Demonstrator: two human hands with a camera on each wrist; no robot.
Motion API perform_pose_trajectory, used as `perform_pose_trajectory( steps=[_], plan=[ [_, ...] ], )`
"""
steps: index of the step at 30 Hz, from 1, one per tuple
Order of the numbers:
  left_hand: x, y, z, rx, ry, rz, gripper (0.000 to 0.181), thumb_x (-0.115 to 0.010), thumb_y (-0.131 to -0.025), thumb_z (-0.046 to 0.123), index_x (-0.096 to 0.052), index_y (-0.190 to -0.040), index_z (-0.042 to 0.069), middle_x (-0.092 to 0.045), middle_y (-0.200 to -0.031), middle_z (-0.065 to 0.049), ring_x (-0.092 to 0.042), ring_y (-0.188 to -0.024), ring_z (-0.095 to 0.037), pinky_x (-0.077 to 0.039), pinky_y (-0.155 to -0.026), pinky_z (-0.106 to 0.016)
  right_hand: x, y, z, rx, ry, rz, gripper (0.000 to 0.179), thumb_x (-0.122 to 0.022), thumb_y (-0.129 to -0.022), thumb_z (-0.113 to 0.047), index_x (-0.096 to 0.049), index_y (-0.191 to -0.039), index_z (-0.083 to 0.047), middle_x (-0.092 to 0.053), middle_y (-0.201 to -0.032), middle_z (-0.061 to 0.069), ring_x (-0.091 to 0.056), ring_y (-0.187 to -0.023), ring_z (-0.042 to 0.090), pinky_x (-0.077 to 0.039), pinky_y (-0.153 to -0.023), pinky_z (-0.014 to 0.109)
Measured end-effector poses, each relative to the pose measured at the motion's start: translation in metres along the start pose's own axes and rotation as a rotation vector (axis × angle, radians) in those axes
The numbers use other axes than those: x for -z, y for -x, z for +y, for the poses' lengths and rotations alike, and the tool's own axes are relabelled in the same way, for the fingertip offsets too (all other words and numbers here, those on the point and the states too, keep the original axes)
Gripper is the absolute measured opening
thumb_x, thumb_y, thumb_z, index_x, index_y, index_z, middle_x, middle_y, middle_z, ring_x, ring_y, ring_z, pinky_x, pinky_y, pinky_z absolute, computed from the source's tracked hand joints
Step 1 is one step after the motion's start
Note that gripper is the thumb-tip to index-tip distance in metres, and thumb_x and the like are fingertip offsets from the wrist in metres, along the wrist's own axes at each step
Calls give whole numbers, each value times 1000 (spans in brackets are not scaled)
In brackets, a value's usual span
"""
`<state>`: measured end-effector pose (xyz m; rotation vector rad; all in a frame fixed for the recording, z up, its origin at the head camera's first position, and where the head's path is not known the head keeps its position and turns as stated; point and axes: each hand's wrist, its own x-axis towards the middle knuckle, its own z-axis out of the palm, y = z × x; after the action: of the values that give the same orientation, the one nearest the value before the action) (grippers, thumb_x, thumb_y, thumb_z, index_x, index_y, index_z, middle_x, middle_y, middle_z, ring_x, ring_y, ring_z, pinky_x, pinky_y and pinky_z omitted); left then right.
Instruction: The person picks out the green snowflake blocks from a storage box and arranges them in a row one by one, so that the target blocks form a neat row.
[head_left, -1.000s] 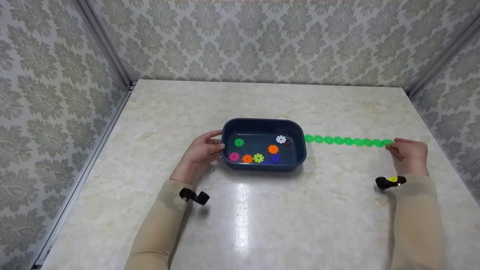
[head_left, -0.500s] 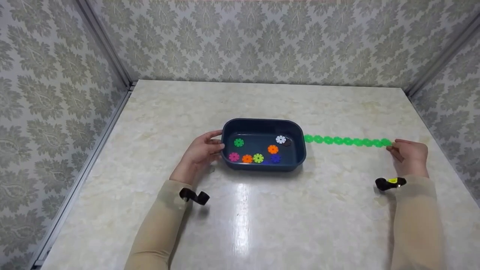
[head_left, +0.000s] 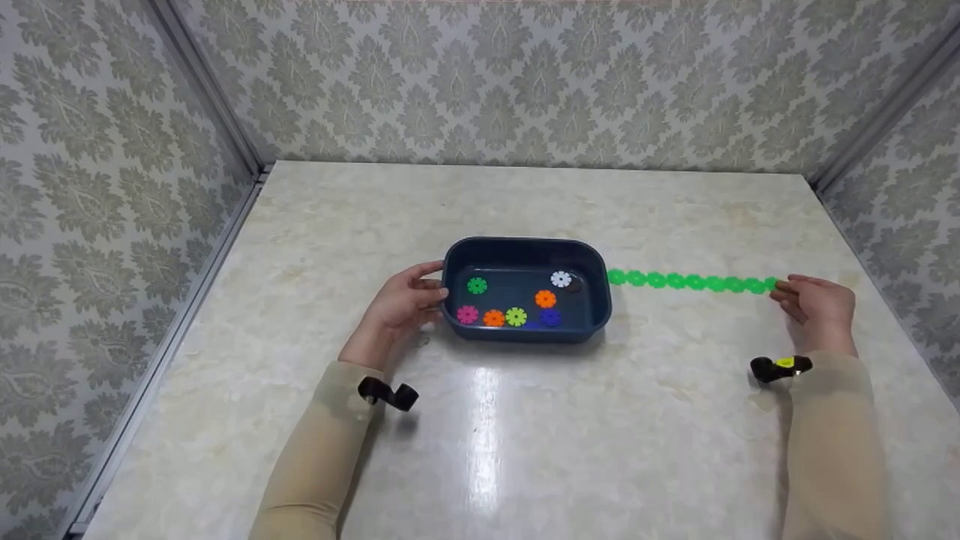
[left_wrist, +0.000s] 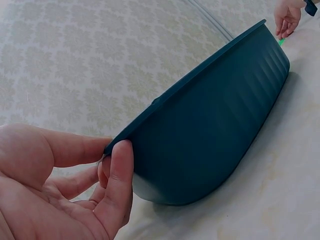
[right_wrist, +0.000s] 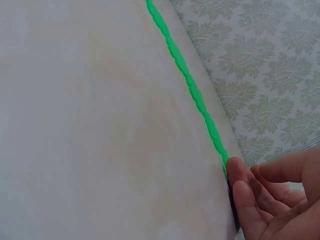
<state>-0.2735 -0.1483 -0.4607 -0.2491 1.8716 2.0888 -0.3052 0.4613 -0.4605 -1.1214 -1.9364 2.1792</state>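
Observation:
In the head view my left hand (head_left: 405,304) holds the left end of a dark blue plastic bin (head_left: 525,335), its fingertips at the rim. The left wrist view shows thumb and fingers (left_wrist: 120,170) at the bin's edge. Off to the right, my right hand (head_left: 819,311) pinches the right end of a straight chain of interlocked green snowflake discs (head_left: 697,283). The chain lies on the table, its left end beside the bin's right wall. Fingertips cover the chain's near end in the right wrist view.
Loose snowflake discs lie in the bin: green (head_left: 477,285), pink (head_left: 466,314), orange (head_left: 494,319), yellow-green (head_left: 516,316), white (head_left: 561,279), dark blue (head_left: 550,317) and others. A pale marbled table (head_left: 420,202) carries everything. Patterned walls (head_left: 502,75) stand behind and at both sides.
My right fingertips have shifted slightly left and cover a little more of the chain's end. The bin and my left hand look almost unmoved.

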Motion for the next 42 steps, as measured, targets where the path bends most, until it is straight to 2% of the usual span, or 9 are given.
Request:
perform_pose_trajectory(
  steps=[4,11,19,22,31,37,42],
  plan=[
    [0,0,0,0,-6,-4,58,-63,-97,-3,-50,-151,13,-57,-107,-4,-60,-75,-11,-55,-68,-26,0,0,0,3,32,3,45,-57,-104,-15,-51,-149,-17,-73,-74,-14,-74,-77,4,-58,-74,16],
    [0,0,0,2,5,-9,58,-63,-97,-3,-49,-151,13,-56,-106,-4,-60,-74,-12,-55,-68,-27,-2,5,0,-5,-81,-26,32,-62,-103,-17,-59,-134,-21,-75,-89,-9,-74,-87,9,-58,-78,20],
    [-1,1,0,1,14,-8,57,-62,-97,-4,-49,-151,12,-56,-106,-4,-59,-73,-11,-55,-67,-26,-19,21,-11,106,12,-136,15,-65,-101,-19,-67,-116,-20,-73,-81,-11,-74,-77,6,-59,-73,19],
    [-1,1,0,1,13,-3,57,-63,-97,-4,-50,-151,12,-56,-107,-4,-60,-73,-12,-55,-68,-27,-31,29,-14,165,40,-182,13,-67,-100,-19,-67,-114,-20,-74,-84,-11,-74,-78,6,-59,-74,18],
    [0,-1,-1,0,14,-2,57,-63,-97,-3,-50,-151,13,-57,-108,-5,-60,-76,-13,-54,-70,-29,-80,61,-24,354,159,-347,34,-66,-101,-19,-59,-131,-8,-72,-93,-11,-73,-82,6,-58,-76,17],
    [0,0,-1,-2,26,-15,57,-63,-97,-4,-50,-151,12,-57,-107,-5,-60,-75,-12,-54,-69,-28,-114,82,-25,438,226,-468,29,-67,-100,-20,-62,-126,-8,-72,-98,-10,-72,-85,6,-58,-79,17],
    [0,1,0,-7,23,-18,58,-63,-97,-4,-49,-151,11,-57,-107,-5,-60,-74,-12,-55,-67,-28,-144,100,-23,489,327,-541,25,-66,-101,-24,-65,-124,-12,-71,-102,-11,-71,-89,5,-58,-82,18]
  ],
)
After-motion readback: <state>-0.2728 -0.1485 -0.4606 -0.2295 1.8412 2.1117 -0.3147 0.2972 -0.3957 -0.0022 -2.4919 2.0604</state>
